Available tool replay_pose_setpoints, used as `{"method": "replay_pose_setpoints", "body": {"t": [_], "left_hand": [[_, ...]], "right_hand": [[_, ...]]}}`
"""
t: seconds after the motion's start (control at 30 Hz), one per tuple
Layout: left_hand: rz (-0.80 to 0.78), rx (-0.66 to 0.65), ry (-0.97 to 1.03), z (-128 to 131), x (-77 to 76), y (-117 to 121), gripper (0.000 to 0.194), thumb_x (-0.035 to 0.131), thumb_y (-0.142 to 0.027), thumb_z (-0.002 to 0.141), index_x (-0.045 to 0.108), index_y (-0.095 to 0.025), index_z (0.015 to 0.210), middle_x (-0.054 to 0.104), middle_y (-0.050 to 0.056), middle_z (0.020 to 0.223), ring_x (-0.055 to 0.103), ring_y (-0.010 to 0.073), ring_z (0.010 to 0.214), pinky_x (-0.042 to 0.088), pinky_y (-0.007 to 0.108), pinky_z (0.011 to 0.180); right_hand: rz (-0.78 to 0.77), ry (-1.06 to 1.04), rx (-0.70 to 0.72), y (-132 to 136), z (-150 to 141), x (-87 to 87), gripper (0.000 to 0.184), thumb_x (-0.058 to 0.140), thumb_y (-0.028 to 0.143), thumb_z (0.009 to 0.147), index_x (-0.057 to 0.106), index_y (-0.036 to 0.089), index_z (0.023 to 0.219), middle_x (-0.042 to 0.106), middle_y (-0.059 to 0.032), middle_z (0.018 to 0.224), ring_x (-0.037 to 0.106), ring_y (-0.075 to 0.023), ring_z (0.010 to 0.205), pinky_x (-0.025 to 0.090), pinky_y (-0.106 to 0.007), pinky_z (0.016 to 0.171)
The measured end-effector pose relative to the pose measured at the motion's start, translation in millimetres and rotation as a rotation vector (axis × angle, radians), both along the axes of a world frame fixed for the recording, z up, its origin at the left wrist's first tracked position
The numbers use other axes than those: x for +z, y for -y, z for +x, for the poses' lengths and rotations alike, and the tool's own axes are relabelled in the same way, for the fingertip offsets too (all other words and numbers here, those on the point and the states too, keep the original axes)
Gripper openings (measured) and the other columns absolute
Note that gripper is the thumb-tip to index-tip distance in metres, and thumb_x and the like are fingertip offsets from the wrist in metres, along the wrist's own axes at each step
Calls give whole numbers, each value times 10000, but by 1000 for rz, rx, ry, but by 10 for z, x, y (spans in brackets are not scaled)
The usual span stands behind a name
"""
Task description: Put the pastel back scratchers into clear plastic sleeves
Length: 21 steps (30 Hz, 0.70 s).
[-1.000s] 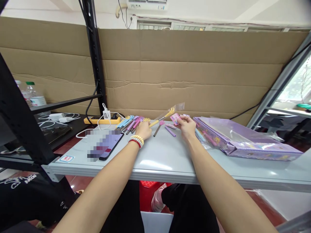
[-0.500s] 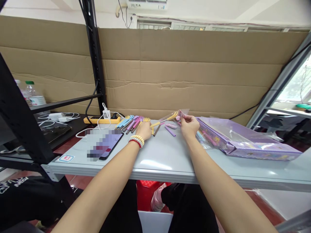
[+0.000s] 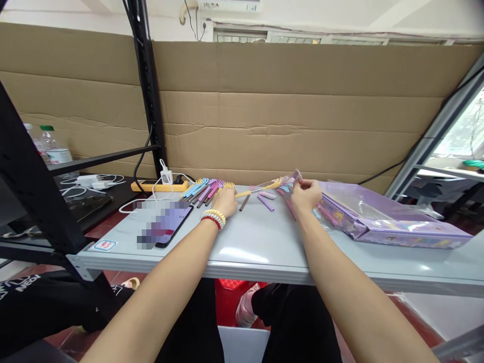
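Observation:
My left hand (image 3: 226,202) is closed on one end of a slim yellow pen-like stick (image 3: 247,193). The stick's far end lies inside a clear plastic sleeve (image 3: 269,185), which my right hand (image 3: 306,195) pinches by its pinkish top. Beside my left hand lies a row of blue, purple, pink and yellow pen-like sticks (image 3: 202,190) with ridged, curly ends and dark tips. A dark thin stick (image 3: 245,202), a purple tube (image 3: 265,203) and a small pink packet (image 3: 267,195) rest between my hands. My right fingers partly hide some coloured pieces behind them.
A purple box (image 3: 408,239) with clear plastic in it stands at the right, pink pieces (image 3: 328,214) in wrapping beside it. At the left are a phone (image 3: 174,224), a white cable and an orange power strip (image 3: 161,187). Cardboard (image 3: 287,111) walls the back.
My right hand has moved right with the sleeve, drawing it partway along the yellow stick. The stick now lies flatter. My left hand has stayed nearly in place.

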State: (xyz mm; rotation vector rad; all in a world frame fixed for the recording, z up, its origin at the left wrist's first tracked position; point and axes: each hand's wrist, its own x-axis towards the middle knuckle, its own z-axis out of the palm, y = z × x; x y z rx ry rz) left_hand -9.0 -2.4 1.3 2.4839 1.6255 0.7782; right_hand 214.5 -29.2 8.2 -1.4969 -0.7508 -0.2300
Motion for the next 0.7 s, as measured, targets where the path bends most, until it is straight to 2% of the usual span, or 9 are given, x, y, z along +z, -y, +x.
{"method": "replay_pose_setpoints", "body": {"t": [0.13,0.23,0.3,0.4,0.53,0.7], "left_hand": [[-9,7,-2,-16,26,33,339,510,-61,762,665,-187,1036,654,108,1129,588,251,1086,463,338,919],[-26,6,0,-22,37,42,345,500,-54,760,667,-183,1033,660,111,1118,595,259,1073,473,344,896],[-32,0,0,-22,39,41,341,497,-52,760,670,-181,1024,662,110,1113,595,260,1071,476,343,888],[-42,-5,-4,-17,39,34,327,502,-60,766,679,-182,1012,666,109,1098,598,255,1068,475,335,884],[-47,-5,-7,-15,34,21,301,526,-80,767,694,-189,992,678,111,1062,610,244,1037,475,315,861],[-56,10,35,-23,34,-3,327,556,-111,746,714,-227,1007,707,87,995,633,236,952,476,302,782]], "right_hand": [[120,15,100,12,38,-1,102,588,256,682,508,194,685,674,-135,1055,633,-221,926,464,-340,832],[172,21,163,30,26,4,97,571,225,664,476,203,658,674,-132,1104,643,-223,962,484,-342,820],[189,29,189,43,9,14,105,560,222,670,456,210,661,696,-113,1044,657,-213,919,499,-341,790],[193,15,151,61,-13,42,134,585,223,660,451,213,654,712,-77,874,656,-203,810,498,-333,750],[141,-19,73,71,-2,65,151,622,228,657,474,210,638,659,-36,709,604,-182,676,470,-314,689],[79,-19,-24,66,86,58,212,654,283,674,458,217,631,577,-1,616,533,-164,596,421,-299,628]]}}
